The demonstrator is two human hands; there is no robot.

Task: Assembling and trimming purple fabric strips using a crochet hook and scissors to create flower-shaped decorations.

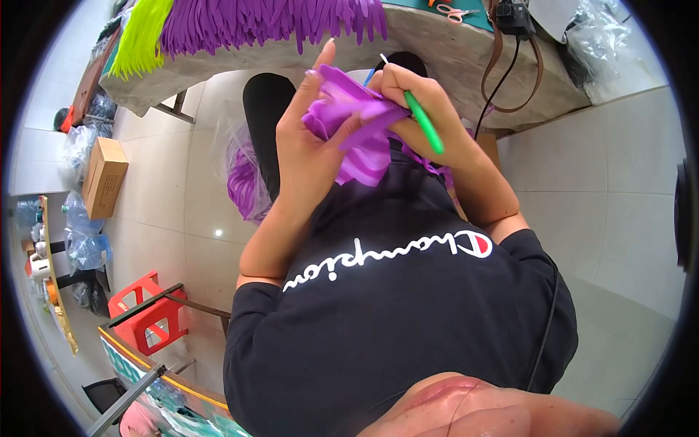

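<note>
Above my lap, my left hand (304,135) holds a bunched purple sheet (368,154) of thin, pliable material with folded, petal-like layers. Its index finger points up, while the thumb presses on the folds and is slightly blurred. My right hand (419,91) is closed at the sheet's right side, also gripping a slim tool with a bright green handle (424,122). A small white tip shows by its fingers; I cannot tell whether it belongs to that tool. Purple strips (429,166) hang below my right wrist.
Purple fringed strips (269,25) and lime-green ones (138,44) hang over the edge of the covered table (444,69). Scissors (455,13) lie there. A clear bag of purple pieces (246,186) rests on the floor; a red stool (149,313) and cardboard box (105,178) stand left.
</note>
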